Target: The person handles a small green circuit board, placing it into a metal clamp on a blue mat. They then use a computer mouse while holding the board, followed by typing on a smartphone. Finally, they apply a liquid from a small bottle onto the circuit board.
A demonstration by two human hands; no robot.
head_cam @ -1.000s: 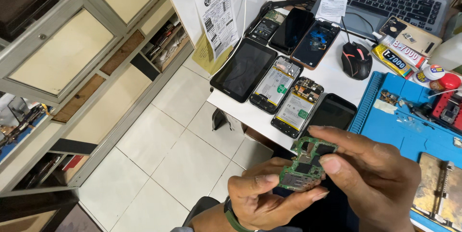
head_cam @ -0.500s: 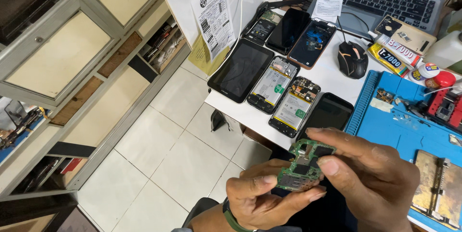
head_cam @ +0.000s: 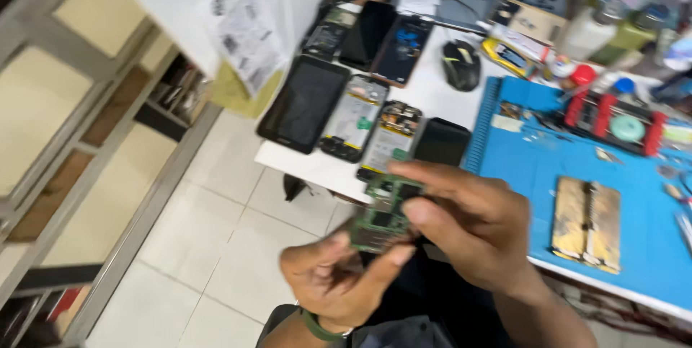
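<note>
Gripping a green circuit board [head_cam: 380, 212] between both hands — my left hand [head_cam: 339, 279] pinches below, my right hand [head_cam: 468, 225] above — near the blue mat [head_cam: 569, 196].

The view has swung rightward since a second ago and is now motion-blurred, so more of the blue mat [head_cam: 577, 175] shows, with the wooden block [head_cam: 587, 224] on it fully in sight. Against that mat, the green circuit board [head_cam: 382, 211] has risen slightly, now level with the mat's near edge. The right hand [head_cam: 468, 229] has shifted leftward over the board, and the left hand [head_cam: 339, 283] has lifted beneath it.
</note>
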